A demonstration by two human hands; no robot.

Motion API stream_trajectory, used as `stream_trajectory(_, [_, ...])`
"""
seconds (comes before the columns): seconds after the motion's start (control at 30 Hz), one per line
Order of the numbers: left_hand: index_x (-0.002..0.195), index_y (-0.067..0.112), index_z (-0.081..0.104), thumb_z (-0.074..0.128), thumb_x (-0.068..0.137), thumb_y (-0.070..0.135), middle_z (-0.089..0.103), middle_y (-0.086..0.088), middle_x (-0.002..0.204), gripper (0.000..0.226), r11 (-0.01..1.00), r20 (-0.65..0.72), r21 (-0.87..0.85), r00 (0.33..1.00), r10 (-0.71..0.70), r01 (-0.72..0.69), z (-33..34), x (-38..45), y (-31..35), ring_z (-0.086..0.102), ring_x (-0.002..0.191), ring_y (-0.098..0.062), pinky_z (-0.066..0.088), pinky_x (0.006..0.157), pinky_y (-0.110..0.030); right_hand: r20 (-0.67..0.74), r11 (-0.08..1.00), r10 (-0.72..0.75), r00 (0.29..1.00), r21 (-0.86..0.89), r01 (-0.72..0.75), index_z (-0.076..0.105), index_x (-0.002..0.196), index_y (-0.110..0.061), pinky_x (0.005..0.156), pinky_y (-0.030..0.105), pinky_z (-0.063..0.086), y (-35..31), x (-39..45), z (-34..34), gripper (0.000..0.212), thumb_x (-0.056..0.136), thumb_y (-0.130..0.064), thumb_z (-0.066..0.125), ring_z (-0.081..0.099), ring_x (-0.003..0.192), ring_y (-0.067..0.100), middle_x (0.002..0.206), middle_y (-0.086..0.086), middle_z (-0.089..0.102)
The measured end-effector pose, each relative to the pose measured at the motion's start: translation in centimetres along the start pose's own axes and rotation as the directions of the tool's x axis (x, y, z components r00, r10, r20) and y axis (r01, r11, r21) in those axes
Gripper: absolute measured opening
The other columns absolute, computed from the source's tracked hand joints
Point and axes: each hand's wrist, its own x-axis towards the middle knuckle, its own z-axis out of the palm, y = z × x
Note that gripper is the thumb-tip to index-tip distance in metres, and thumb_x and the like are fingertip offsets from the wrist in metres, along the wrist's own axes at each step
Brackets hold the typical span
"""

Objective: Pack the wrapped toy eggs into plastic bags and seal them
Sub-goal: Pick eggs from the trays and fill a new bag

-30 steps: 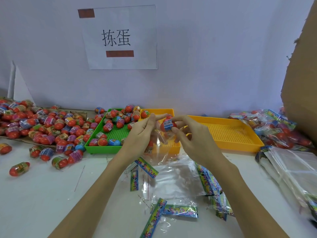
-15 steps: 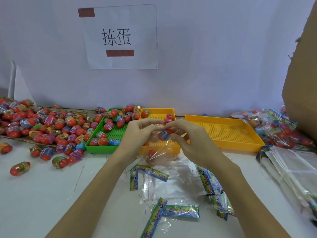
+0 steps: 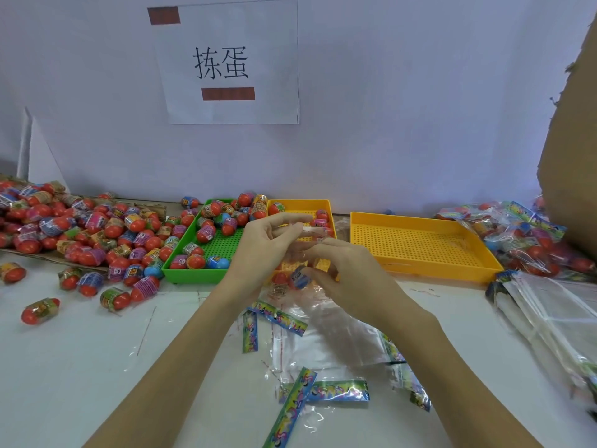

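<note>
A clear plastic bag (image 3: pixel 292 253) hangs between the two hands above the near edge of the small yellow tray (image 3: pixel 302 206), and two wrapped eggs sit in its bottom: one with a red cap (image 3: pixel 279 282) and one with a blue label (image 3: pixel 299 277). The left hand (image 3: pixel 263 245) pinches the bag's top edge between thumb and fingertips, the other fingers loosely curled. The right hand (image 3: pixel 350 274) curls round the bag's right side, just beside the blue-labelled egg, fingers bent on the film.

Below the hands the white tabletop (image 3: pixel 64 367) carries a loose spread of empty bags (image 3: pixel 326 344) with bright printed header strips, reaching towards the near edge. Open tabletop lies at the near left. A green tray (image 3: pixel 181 270) touching the small yellow tray on its left holds more eggs, and a heap of eggs (image 3: pixel 80 227) covers the far left, with a few strays nearer. To the right a large yellow tray (image 3: pixel 420 250) stands just beside the small one. Further right lie filled bags (image 3: pixel 517 237) and a stack of flat bags (image 3: pixel 555 312) at the tabletop's right edge, beneath a cardboard panel (image 3: pixel 571 156). A paper sign (image 3: pixel 226 63) hangs on the pale wall behind.
</note>
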Motion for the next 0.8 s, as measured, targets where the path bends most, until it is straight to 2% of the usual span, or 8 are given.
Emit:
stream_trajectory(0.2, [0.121, 0.016, 0.075, 0.058, 0.108, 0.015, 0.082, -0.005, 0.107, 0.022, 0.999, 0.001, -0.035, 1.0, 0.013, -0.013, 0.1, 0.2, -0.1, 0.079, 0.099, -0.023, 0.064, 0.078, -0.029, 0.085, 1.0, -0.009, 0.996, 0.024, 0.007, 0.071, 0.102, -0.025, 0.065, 0.008, 0.035, -0.5, -0.1, 0.5, 0.008, 0.099, -0.032, 0.067, 0.052, 0.073, -0.019, 0.105, -0.015, 0.07])
stream_trajectory(0.33, [0.121, 0.022, 0.075, 0.057, 0.109, 0.021, 0.082, 0.0, 0.107, 0.022, 1.0, 0.043, -0.004, 0.999, 0.029, -0.028, 0.1, 0.1, -0.3, 0.079, 0.101, -0.019, 0.062, 0.079, -0.026, 0.126, 0.995, -0.015, 0.992, 0.098, 0.002, 0.067, 0.102, -0.02, 0.061, 0.008, 0.039, -0.9, -0.2, 0.8, 0.004, 0.102, -0.022, 0.064, 0.053, 0.07, -0.024, 0.105, -0.01, 0.073])
stream_trajectory(0.4, [0.132, 0.026, 0.068, 0.056, 0.108, 0.038, 0.081, 0.004, 0.112, 0.029, 1.0, 0.056, 0.029, 0.998, 0.01, -0.012, 0.0, 0.3, -0.1, 0.078, 0.104, -0.015, 0.063, 0.084, -0.029, 0.041, 0.996, -0.012, 0.999, 0.094, 0.008, 0.068, 0.104, -0.017, 0.064, 0.014, 0.041, -0.9, -0.2, 0.6, 0.006, 0.102, -0.021, 0.064, 0.055, 0.064, -0.018, 0.103, -0.01, 0.074])
stream_trajectory(0.47, [0.149, 0.031, 0.05, 0.055, 0.099, 0.061, 0.077, 0.013, 0.118, 0.058, 0.993, 0.019, 0.122, 1.0, -0.007, 0.004, -0.3, 0.5, 0.0, 0.075, 0.106, -0.007, 0.062, 0.089, -0.031, -0.102, 0.991, -0.011, 0.995, 0.134, 0.024, 0.07, 0.106, -0.017, 0.067, 0.021, 0.047, -0.6, -0.2, 0.0, 0.006, 0.101, -0.018, 0.066, 0.058, 0.061, -0.009, 0.1, -0.013, 0.073])
stream_trajectory(0.57, [0.156, 0.037, 0.037, 0.058, 0.089, 0.078, 0.074, 0.029, 0.114, 0.081, 0.973, 0.077, 0.23, 0.996, -0.038, 0.02, -1.2, 0.7, 0.2, 0.069, 0.109, 0.006, 0.053, 0.092, -0.026, -0.232, 0.969, 0.025, 0.972, 0.244, 0.033, 0.071, 0.103, -0.015, 0.061, 0.021, 0.048, 0.1, -0.1, -1.0, 0.006, 0.1, -0.012, 0.066, 0.065, 0.06, 0.004, 0.09, -0.016, 0.072])
stream_trajectory(0.67, [0.145, 0.037, 0.055, 0.071, 0.093, 0.06, 0.078, 0.016, 0.116, 0.059, 0.974, 0.309, 0.222, 0.944, -0.113, 0.044, -2.4, 0.5, 0.1, 0.074, 0.107, -0.004, 0.055, 0.087, -0.023, -0.26, 0.922, 0.005, 0.966, 0.374, 0.096, 0.069, 0.102, -0.013, 0.059, 0.018, 0.048, 0.3, 0.0, -1.3, 0.01, 0.101, -0.006, 0.063, 0.069, 0.059, 0.01, 0.076, -0.023, 0.068])
stream_trajectory(0.73, [0.134, 0.035, 0.067, 0.081, 0.09, 0.041, 0.079, -0.003, 0.117, 0.047, 0.99, 0.375, 0.117, 0.92, -0.113, 0.074, -2.7, 0.6, -0.2, 0.077, 0.105, -0.023, 0.06, 0.085, -0.027, -0.297, 0.903, -0.026, 0.955, 0.403, 0.15, 0.068, 0.111, -0.014, 0.061, 0.023, 0.052, 0.2, 0.0, -1.4, 0.015, 0.103, -0.005, 0.06, 0.07, 0.062, 0.014, 0.09, -0.022, 0.071])
stream_trajectory(0.8, [0.125, 0.033, 0.074, 0.085, 0.088, 0.034, 0.079, -0.005, 0.114, 0.039, 0.994, 0.317, 0.092, 0.944, -0.089, 0.063, -2.7, 0.7, -0.4, 0.079, 0.098, -0.028, 0.061, 0.08, -0.026, -0.402, 0.896, 0.015, 0.916, 0.412, 0.166, 0.058, 0.131, -0.019, 0.059, 0.029, 0.055, 0.1, 0.2, -1.3, 0.03, 0.104, -0.006, 0.058, 0.071, 0.063, 0.017, 0.109, -0.014, 0.07])
